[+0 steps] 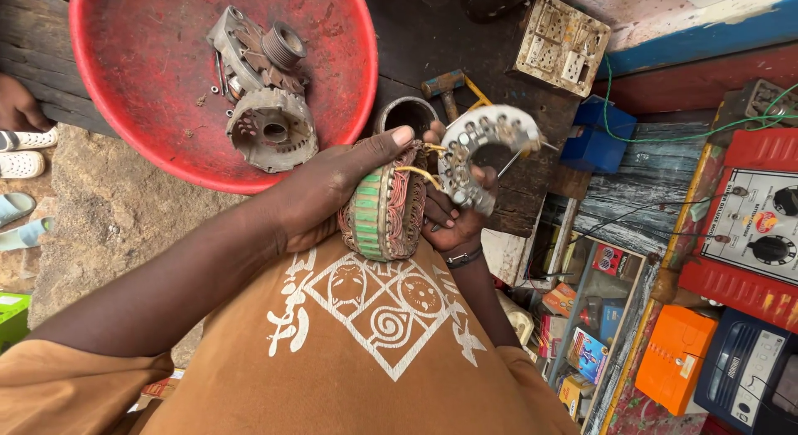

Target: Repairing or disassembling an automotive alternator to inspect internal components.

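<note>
My left hand (328,185) grips a round stator ring (384,212) with copper windings and a green-banded outer edge, held against my chest. My right hand (453,215) holds the far side of the ring together with a curved grey rectifier plate (482,152), which is joined to the windings by yellow-sleeved wires (420,175). Both hands are raised above a dark wooden bench (432,36).
A red plastic basin (150,86) at upper left holds two grey alternator housing halves (270,127), a pulley (284,44) and small screws. A metal ring (405,112), a hammer (445,84) and a worn socket board (561,44) lie on the bench. A red meter box (748,227) and shelves stand at right.
</note>
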